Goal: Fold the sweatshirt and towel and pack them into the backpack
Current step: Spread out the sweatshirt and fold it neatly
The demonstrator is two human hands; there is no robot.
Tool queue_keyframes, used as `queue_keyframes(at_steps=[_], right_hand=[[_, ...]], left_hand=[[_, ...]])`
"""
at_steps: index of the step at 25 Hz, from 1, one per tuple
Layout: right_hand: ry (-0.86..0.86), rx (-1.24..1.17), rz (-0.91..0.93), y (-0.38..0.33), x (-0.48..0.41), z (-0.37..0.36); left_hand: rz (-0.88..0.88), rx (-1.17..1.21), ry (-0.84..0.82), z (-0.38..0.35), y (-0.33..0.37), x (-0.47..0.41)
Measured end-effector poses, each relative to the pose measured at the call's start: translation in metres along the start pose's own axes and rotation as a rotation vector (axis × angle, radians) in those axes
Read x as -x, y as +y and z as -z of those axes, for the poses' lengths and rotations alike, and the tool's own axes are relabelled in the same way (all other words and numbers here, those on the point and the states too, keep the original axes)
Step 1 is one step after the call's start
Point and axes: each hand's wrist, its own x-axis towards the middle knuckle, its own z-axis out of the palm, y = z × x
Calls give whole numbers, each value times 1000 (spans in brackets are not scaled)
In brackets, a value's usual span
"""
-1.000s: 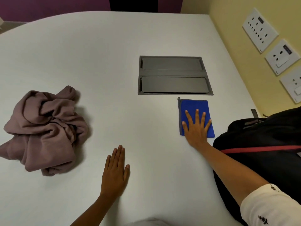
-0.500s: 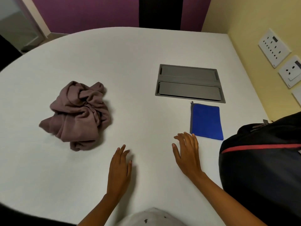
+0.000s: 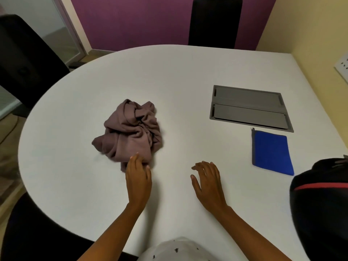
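Note:
A crumpled mauve sweatshirt (image 3: pixel 131 130) lies in a heap on the white table (image 3: pixel 169 76). My left hand (image 3: pixel 138 178) reaches it with straight fingers, the fingertips touching its near edge. My right hand (image 3: pixel 208 182) hovers over bare table to the right, fingers relaxed and slightly spread, holding nothing. A folded blue towel (image 3: pixel 271 152) lies flat further right. The black backpack (image 3: pixel 320 204) with a red stripe stands at the table's right edge, partly cut off by the frame.
A grey cable hatch (image 3: pixel 248 107) is set into the table behind the towel. Black chairs stand at the far side (image 3: pixel 214 21) and at the left (image 3: pixel 24 59). A yellow wall with a socket plate (image 3: pixel 343 69) borders the right.
My right hand left the blue towel and drew back to the middle. My left hand moved forward to the sweatshirt's edge. The view shifted left and lifted.

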Motion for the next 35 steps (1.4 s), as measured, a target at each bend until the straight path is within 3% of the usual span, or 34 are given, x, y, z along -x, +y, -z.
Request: queue_keyframes(at_steps=[3, 6, 12, 15, 18, 21, 25, 29, 32, 35], right_hand=[[-8, -8, 15, -28, -23, -24], [-54, -15, 26, -53, -44, -54], [-251, 28, 56, -90, -78, -118], [-213, -35, -4, -91, -86, -138], [-158, 6, 56, -76, -89, -140], [-173, 47, 58, -61, -90, -118], [-147, 116, -69, -16, -73, -72], [-76, 196, -259, 24, -52, -49], [89, 218, -345, 3, -62, -60], [156, 148, -297, -45, -98, -81]], left_hand=[[154, 40, 54, 15, -19, -40], [238, 53, -4, 17, -41, -70], [-31, 140, -209, 5, -52, -60], [-244, 128, -304, 5, -53, -44], [-391, 164, -328, 16, -67, -60], [-442, 144, -253, 34, -77, -93], [-284, 83, -104, 48, -94, -135], [-126, 43, -109, 42, -106, -136], [-95, 68, -119, 29, -106, -129], [-67, 72, -129, 22, -107, -129]])
